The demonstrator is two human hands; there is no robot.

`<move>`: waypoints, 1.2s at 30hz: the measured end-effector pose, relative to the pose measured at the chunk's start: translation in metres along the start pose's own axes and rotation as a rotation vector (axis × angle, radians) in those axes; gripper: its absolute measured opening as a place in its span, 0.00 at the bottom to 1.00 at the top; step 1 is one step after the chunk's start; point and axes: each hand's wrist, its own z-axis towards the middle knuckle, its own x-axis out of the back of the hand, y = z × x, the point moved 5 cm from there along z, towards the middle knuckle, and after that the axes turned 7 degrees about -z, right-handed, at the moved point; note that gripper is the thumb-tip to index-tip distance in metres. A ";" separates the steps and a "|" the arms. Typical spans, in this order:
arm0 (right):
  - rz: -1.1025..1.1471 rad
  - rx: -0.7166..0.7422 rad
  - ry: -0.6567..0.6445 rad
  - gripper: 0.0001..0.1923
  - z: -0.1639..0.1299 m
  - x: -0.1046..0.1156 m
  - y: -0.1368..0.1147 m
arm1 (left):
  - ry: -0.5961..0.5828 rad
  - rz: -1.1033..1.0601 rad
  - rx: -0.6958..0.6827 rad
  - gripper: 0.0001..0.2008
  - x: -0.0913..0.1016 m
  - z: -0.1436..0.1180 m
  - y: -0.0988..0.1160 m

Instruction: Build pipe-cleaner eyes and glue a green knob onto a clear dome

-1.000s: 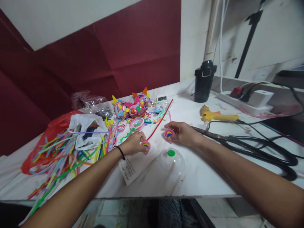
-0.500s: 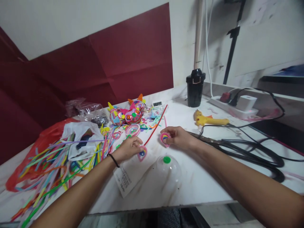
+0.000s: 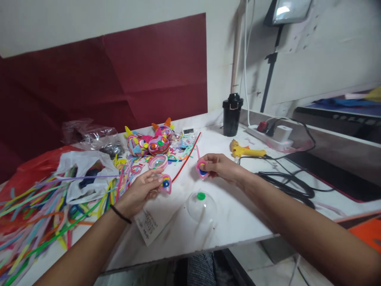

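Two coiled pieces up off the table (image 3: 253,222), one pinched in left hand (image 3: 139,192), coil (image 3: 165,183), other gripped in right hand (image 3: 218,166), coil (image 3: 201,170), dome (image 3: 201,206) waiting between, neither attached yet.

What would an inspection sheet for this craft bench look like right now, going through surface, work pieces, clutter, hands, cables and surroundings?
Surface: white table, scuffed, crowded on its left half.
Work pieces: one pink-rimmed coiled piece in the left hand, another coiled piece in the right hand; clear dome with a green dot stands on the table between them.
Clutter: loose pipe cleaners, plastic bags, finished colourful figures, paper slip, red stem.
Hands: left hand and right hand each pinch a piece above the table.
Cables: black cords looped at right; yellow glue gun; power strip.
Surroundings: maroon wall panel, black cup, lamp stand.
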 end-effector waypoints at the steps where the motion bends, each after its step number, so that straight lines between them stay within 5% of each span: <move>1: 0.029 -0.008 -0.005 0.07 -0.006 0.000 -0.003 | -0.003 -0.031 0.020 0.32 -0.003 -0.003 -0.003; 4: 0.108 -0.039 -0.017 0.05 -0.026 -0.002 -0.007 | -0.026 -0.115 0.091 0.30 -0.016 -0.012 -0.010; 12: 0.181 -0.086 0.088 0.22 -0.061 0.001 0.010 | -0.126 -0.180 0.153 0.25 -0.052 -0.025 -0.018; 36: 0.204 -0.058 0.020 0.26 -0.055 -0.007 0.031 | -0.112 -0.231 0.223 0.20 -0.058 -0.029 -0.047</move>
